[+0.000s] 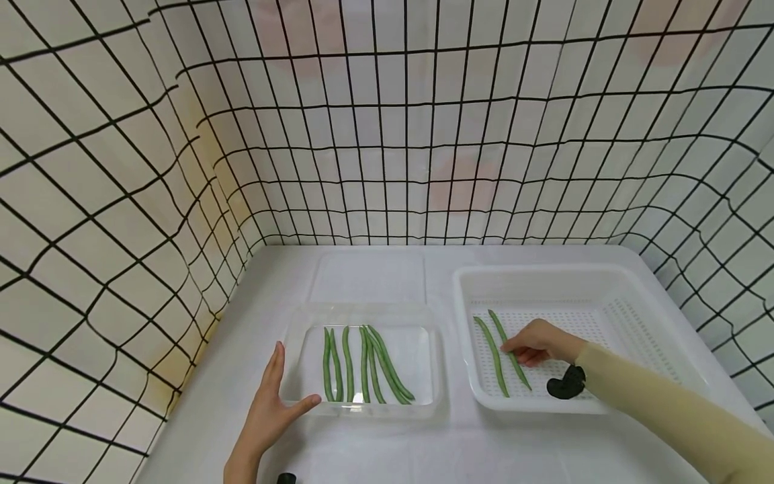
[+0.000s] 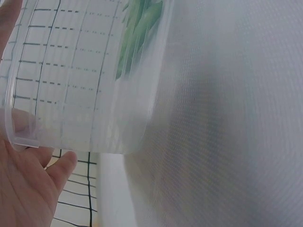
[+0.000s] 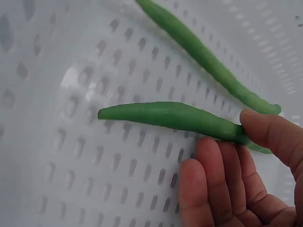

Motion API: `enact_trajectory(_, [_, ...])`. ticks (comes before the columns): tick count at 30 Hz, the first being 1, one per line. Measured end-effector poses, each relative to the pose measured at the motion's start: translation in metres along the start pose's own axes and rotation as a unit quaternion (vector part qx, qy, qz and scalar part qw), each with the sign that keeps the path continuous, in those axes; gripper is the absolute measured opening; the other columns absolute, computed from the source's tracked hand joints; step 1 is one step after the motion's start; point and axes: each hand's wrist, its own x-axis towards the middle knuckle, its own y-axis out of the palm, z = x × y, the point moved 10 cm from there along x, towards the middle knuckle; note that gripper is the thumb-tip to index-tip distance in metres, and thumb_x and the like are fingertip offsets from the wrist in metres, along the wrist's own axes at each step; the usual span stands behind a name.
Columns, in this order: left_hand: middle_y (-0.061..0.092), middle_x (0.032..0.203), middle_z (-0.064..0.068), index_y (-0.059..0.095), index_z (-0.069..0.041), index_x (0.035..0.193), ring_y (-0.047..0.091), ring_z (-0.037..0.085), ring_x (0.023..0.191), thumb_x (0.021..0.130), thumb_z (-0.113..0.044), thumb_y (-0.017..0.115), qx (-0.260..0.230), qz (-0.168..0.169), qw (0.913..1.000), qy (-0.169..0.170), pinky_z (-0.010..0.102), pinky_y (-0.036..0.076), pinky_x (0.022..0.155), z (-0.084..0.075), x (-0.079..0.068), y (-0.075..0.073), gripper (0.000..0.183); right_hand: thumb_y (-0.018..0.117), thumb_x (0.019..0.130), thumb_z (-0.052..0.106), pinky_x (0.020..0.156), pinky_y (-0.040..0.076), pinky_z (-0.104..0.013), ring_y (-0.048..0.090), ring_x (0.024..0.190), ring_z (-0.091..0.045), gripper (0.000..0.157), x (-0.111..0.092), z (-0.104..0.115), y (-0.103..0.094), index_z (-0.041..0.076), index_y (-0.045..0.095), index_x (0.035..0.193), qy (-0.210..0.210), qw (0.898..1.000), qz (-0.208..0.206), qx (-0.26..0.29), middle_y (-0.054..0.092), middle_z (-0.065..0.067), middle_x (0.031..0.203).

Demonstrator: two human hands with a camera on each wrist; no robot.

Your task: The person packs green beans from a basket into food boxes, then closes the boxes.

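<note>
My right hand (image 1: 541,341) reaches into a white perforated basket (image 1: 544,270) and pinches a green bean (image 3: 165,115) near one end between thumb and fingers. A second green bean (image 1: 494,353) lies to its left on the basket floor. My left hand (image 1: 266,410) has its fingers spread around the front left corner of a clear plastic container (image 1: 437,366). Its fingertips are right at the rim in the left wrist view. Inside the container several green beans (image 1: 350,366) lie lengthwise, some side by side, others fanned out at the right.
Behind the container a clear flat lid (image 1: 369,277) lies on the white-covered table (image 1: 266,275). A black wire grid (image 1: 406,148) encloses the back and sides, with white cloth behind it. A black wrist camera (image 1: 566,383) hangs beneath my right wrist.
</note>
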Motion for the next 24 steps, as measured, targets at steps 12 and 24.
enact_trajectory(12, [0.009, 0.157, 0.013, 0.002, -0.021, 0.154, 0.014, 0.04, 0.139, 0.07, -0.045, 0.082, -0.003, 0.001, 0.9999, 0.015, 0.064, 0.022, 0.101, -0.004, -0.002, -0.002, 0.118, 0.066, 0.088, 0.01, 0.065, 0.055, -0.029, 0.066, 0.065, -0.016, 0.018, -0.008, 0.002, 0.004, -0.007, 0.065, 0.093, 0.005, 0.988, 0.066, 0.138, 0.065, -0.011, 0.075])
enact_trajectory(24, [0.008, 0.157, 0.013, 0.001, -0.023, 0.154, 0.013, 0.04, 0.139, 0.07, -0.042, 0.083, -0.005, 0.002, 1.0, 0.008, 0.064, 0.021, 0.102, -0.002, -0.002, -0.001, 0.118, 0.061, 0.092, 0.009, 0.076, 0.054, -0.034, 0.068, 0.077, -0.019, 0.022, -0.027, 0.048, 0.009, -0.009, 0.064, 0.104, -0.052, 0.96, 0.146, 0.232, 0.068, -0.012, 0.086])
